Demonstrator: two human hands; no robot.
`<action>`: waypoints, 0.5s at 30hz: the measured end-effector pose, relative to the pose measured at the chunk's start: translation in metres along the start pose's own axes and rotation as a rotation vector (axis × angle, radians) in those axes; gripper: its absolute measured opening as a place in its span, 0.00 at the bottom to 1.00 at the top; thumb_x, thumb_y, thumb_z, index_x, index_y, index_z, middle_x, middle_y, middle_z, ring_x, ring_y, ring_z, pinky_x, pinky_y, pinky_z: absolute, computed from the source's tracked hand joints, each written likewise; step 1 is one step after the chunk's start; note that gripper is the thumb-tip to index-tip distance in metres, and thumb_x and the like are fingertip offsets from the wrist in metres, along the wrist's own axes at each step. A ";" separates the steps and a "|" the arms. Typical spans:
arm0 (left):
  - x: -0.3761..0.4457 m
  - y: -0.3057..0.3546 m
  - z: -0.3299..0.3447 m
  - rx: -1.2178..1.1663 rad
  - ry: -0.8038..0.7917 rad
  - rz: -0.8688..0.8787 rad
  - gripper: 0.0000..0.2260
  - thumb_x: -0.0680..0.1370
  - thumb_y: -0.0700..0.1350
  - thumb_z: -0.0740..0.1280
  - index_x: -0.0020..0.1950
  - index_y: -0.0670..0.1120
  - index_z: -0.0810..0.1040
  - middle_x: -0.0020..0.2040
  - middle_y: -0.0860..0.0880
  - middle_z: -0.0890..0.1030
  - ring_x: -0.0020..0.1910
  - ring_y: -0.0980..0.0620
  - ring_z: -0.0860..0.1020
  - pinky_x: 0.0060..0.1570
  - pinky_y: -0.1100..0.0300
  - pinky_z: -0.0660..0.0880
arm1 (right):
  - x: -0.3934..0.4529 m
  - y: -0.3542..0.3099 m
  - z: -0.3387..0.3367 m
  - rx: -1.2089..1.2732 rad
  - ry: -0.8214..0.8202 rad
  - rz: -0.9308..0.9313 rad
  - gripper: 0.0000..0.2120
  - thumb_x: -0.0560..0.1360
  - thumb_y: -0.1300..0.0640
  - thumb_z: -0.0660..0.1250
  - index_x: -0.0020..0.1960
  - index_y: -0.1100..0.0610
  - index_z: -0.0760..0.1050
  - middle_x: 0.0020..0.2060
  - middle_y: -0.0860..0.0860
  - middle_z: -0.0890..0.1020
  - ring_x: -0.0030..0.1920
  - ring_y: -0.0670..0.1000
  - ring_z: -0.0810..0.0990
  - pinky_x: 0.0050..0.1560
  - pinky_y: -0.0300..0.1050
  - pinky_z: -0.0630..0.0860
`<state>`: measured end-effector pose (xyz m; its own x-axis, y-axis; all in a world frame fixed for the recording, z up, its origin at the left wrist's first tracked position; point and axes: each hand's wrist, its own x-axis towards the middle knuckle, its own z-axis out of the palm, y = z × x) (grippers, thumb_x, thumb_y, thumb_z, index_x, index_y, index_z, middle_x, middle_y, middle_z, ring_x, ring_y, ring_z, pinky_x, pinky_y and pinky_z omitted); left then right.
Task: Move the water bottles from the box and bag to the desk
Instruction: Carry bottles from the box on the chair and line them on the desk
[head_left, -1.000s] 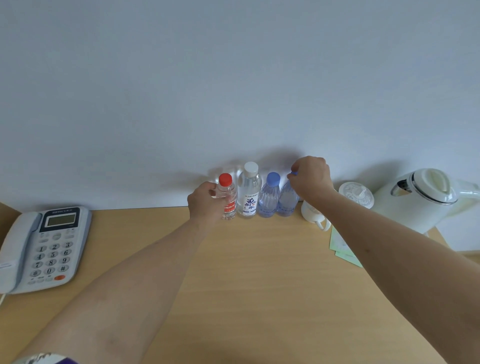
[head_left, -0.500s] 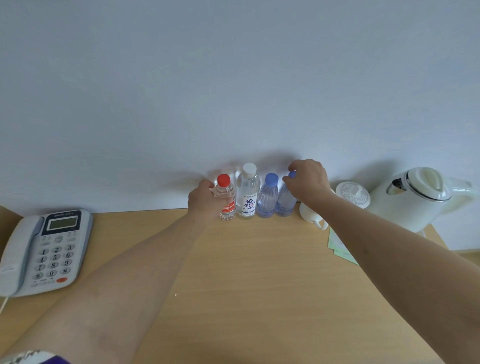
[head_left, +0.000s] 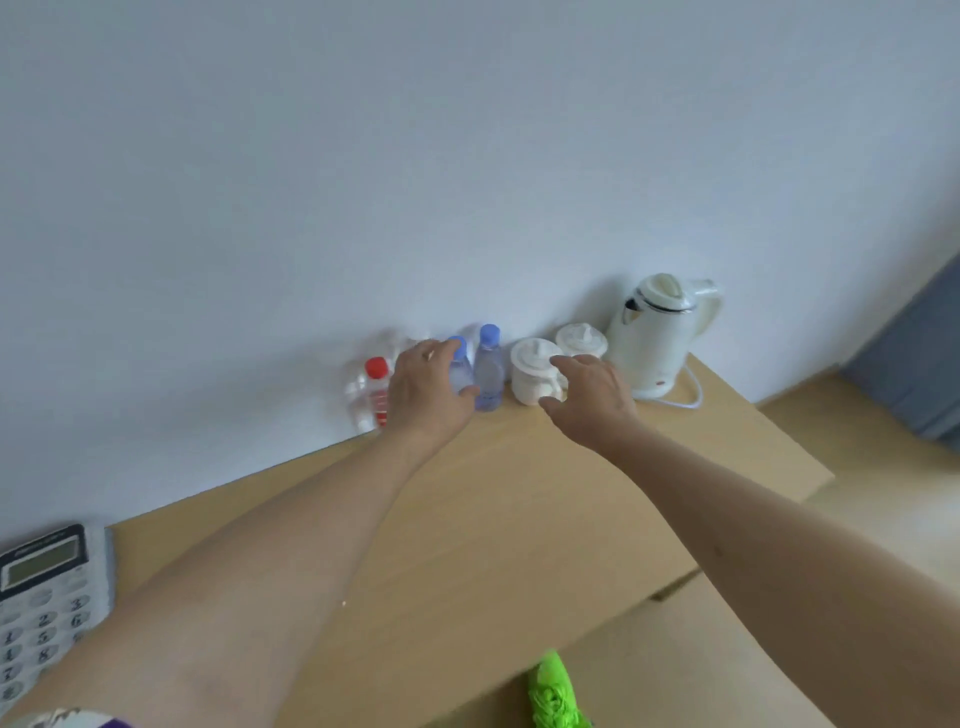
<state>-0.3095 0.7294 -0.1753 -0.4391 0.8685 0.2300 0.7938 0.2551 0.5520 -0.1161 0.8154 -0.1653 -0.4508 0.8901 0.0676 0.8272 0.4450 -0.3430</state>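
Blue-capped bottles (head_left: 488, 371) standing at counter (head_left: 519, 519) back by wall, red-capped bottle (head_left: 377, 389) leftmost. Left hand (head_left: 426, 395) now shifting right, grip curling round inner blue bottle (head_left: 460, 371). Right hand (head_left: 589, 397) releasing, grip spread, nearing white cup (head_left: 532, 371).

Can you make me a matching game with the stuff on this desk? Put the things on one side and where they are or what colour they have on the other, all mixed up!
Things:
1. kettle
2. phone
3. bottle beside the white cups
4. bottle at the left end of the row

Clues:
A. has a red cap
B. at the far right end of the desk, by the wall
C. has a blue cap
D. at the left edge of the picture, with number keys

Right pairs: 1-B, 2-D, 3-C, 4-A
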 end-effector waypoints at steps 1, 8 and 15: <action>-0.003 0.017 0.008 0.001 -0.033 0.067 0.26 0.72 0.47 0.74 0.69 0.45 0.75 0.65 0.43 0.76 0.65 0.40 0.72 0.63 0.50 0.71 | -0.012 0.012 -0.006 0.003 0.016 0.038 0.25 0.74 0.48 0.69 0.69 0.53 0.71 0.62 0.55 0.76 0.63 0.60 0.71 0.61 0.55 0.71; -0.041 0.168 0.082 0.021 -0.258 0.442 0.29 0.75 0.53 0.72 0.74 0.49 0.69 0.73 0.45 0.69 0.74 0.45 0.63 0.72 0.52 0.62 | -0.113 0.126 -0.069 -0.042 0.150 0.300 0.28 0.74 0.46 0.69 0.71 0.50 0.66 0.60 0.50 0.74 0.64 0.59 0.68 0.59 0.54 0.70; -0.123 0.352 0.161 0.018 -0.397 0.737 0.31 0.76 0.56 0.69 0.77 0.50 0.65 0.76 0.46 0.66 0.76 0.47 0.59 0.73 0.53 0.60 | -0.249 0.272 -0.137 -0.086 0.263 0.567 0.31 0.73 0.45 0.70 0.71 0.50 0.64 0.65 0.51 0.72 0.66 0.59 0.67 0.61 0.54 0.70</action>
<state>0.0913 0.7802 -0.1382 0.3726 0.9000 0.2260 0.8279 -0.4325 0.3572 0.2671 0.7281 -0.1472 0.1544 0.9795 0.1292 0.9422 -0.1066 -0.3177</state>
